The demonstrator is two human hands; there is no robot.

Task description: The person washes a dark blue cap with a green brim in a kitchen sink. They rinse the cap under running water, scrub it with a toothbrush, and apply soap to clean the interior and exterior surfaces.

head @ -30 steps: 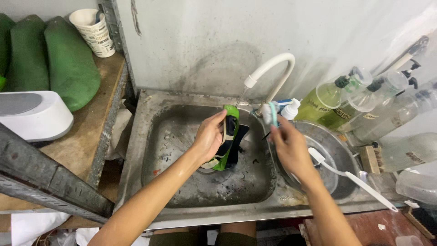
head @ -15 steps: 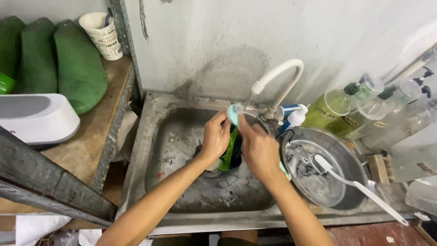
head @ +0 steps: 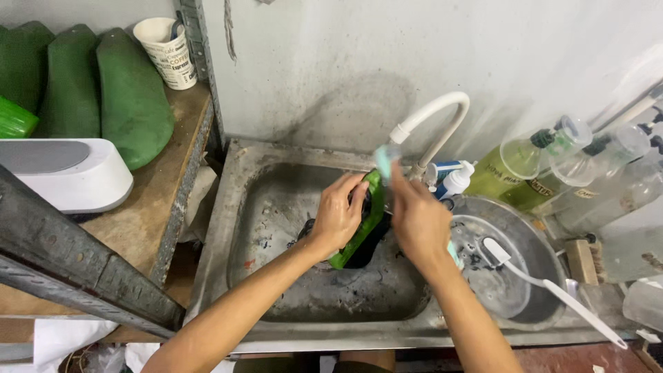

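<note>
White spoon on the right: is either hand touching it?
No. The white spoon lies in the metal pan, apart from both hands, which grip the green shoe.

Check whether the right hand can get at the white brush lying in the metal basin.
Probably yes: the white brush lies uncovered in the basin beside the right hand, though that hand grips a teal tool.

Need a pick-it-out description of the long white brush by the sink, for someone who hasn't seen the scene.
Start at the stained metal sink under the curved white tap. Just right of the basin sits a round grey metal pan, beside the person's right hand. The long white plastic brush lies slanted across that pan, head inside, handle running past the rim toward the lower right; nothing else there is so long, thin and white.
</note>
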